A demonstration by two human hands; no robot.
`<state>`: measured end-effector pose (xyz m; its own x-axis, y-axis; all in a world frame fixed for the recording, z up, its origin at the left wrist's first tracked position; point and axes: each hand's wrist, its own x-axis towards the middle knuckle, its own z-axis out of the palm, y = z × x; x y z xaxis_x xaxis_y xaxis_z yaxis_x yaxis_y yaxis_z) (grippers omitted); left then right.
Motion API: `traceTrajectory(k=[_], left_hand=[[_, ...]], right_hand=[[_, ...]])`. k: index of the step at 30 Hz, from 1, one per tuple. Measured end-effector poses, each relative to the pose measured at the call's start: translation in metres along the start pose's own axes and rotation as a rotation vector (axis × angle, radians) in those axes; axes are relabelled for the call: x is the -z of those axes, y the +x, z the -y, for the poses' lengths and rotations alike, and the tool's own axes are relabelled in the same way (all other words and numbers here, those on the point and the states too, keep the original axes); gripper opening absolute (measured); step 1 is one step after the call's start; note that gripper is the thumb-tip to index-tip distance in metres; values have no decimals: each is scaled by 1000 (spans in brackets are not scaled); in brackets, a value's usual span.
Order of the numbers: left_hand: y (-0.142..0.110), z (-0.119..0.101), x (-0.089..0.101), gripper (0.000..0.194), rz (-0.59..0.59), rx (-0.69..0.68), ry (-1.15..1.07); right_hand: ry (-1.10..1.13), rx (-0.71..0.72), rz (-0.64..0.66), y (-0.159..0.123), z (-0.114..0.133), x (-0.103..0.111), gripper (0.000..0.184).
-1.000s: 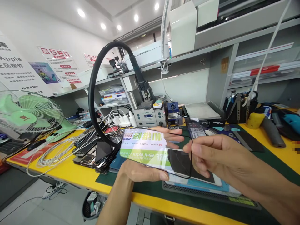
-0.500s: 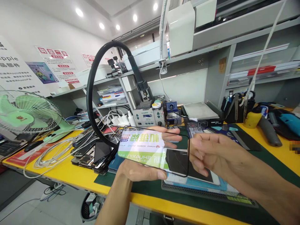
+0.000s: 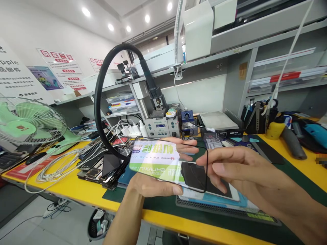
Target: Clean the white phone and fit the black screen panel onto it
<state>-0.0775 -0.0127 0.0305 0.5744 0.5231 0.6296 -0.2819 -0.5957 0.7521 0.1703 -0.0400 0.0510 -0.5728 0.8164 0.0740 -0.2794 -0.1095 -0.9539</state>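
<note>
My left hand (image 3: 155,183) grips a thin glass phone screen panel (image 3: 168,165) by its long edges, thumb on the near edge and fingers on the far edge, held level above the bench. The panel reflects a green and white shop sign. My right hand (image 3: 237,170) is at the panel's right end, with thumb and forefinger pinched on its black edge. Under the panel lies a phone with a dark screen (image 3: 219,192) on a blue pad.
A yellow bench (image 3: 76,187) with a dark green mat (image 3: 293,170) holds a pile of phones and parts (image 3: 102,163), white cables (image 3: 58,166), a green fan (image 3: 28,126), a soldering station (image 3: 162,127) with a black hose loop (image 3: 102,88), a heating plate (image 3: 219,122) and tool holders (image 3: 260,119).
The right hand's fingers shifted along the panel's right end, drawing in and then stretching out flatter. The panel and left hand stayed almost in place.
</note>
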Motion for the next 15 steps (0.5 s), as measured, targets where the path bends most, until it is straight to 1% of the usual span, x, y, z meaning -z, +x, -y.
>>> traceTrajectory(k=[2, 4, 8, 10, 12, 15], left_hand=[[0, 0, 0, 82, -7, 9, 25], [0, -1, -1, 83, -13, 9, 38], [1, 0, -2, 79, 1, 61, 81], [1, 1, -1, 79, -1, 72, 73], [1, 1, -1, 81, -7, 53, 53], [1, 0, 0, 79, -6, 29, 64]], right_hand=[[-22, 4, -8, 0, 0, -1, 26], [-94, 9, -43, -1, 0, -3, 28], [-331, 30, -209, -1, 0, -9, 31], [-397, 46, -256, -1, 0, -11, 34], [-426, 54, -265, -2, 0, -11, 35], [-449, 71, -264, -3, 1, -9, 32]])
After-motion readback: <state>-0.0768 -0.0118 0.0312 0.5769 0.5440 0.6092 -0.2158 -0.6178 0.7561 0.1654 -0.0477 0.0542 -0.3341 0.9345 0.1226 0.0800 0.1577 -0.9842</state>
